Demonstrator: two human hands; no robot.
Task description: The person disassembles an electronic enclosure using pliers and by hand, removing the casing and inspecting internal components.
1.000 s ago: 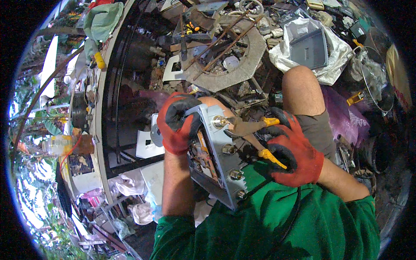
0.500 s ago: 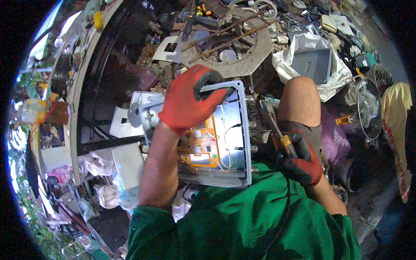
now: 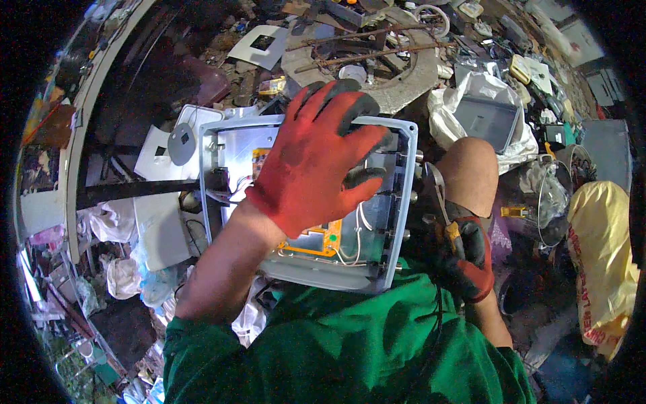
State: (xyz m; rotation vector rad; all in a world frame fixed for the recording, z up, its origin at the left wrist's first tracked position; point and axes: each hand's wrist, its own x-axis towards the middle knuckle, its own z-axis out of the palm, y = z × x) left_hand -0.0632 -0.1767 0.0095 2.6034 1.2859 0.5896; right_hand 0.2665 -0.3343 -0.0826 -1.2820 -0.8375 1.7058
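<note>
A grey, open-topped electronics box [image 3: 406,172] lies tilted across my lap. Inside it are an orange-edged circuit board [image 3: 330,239], white wires [image 3: 364,219] and bright metal plating. My left hand [image 3: 316,158], in a red glove with black fingertips, lies over the box with its fingers spread, covering much of the board. Whether its fingertips touch the far rim I cannot tell. Beside my knee, my right hand [image 3: 474,259], gloved alike, is wrapped round a yellow-handled tool [image 3: 453,236] with a long metal end. Its exact kind is unclear. Metal connectors [image 3: 413,196] stick out of the box's right wall.
A white sack [image 3: 444,108] holding a grey tray [image 3: 486,121] stands beyond my knee. A broken concrete ring [image 3: 404,94] with rusty rods [image 3: 363,56] lies ahead. White panels [image 3: 161,232] and scrap crowd the left; a yellow sack [image 3: 602,249] is at the right.
My left hand has opened from its curled hold near the far rim and spread out over the box. The box sits flatter, showing more of its left side. My right hand keeps the tool.
</note>
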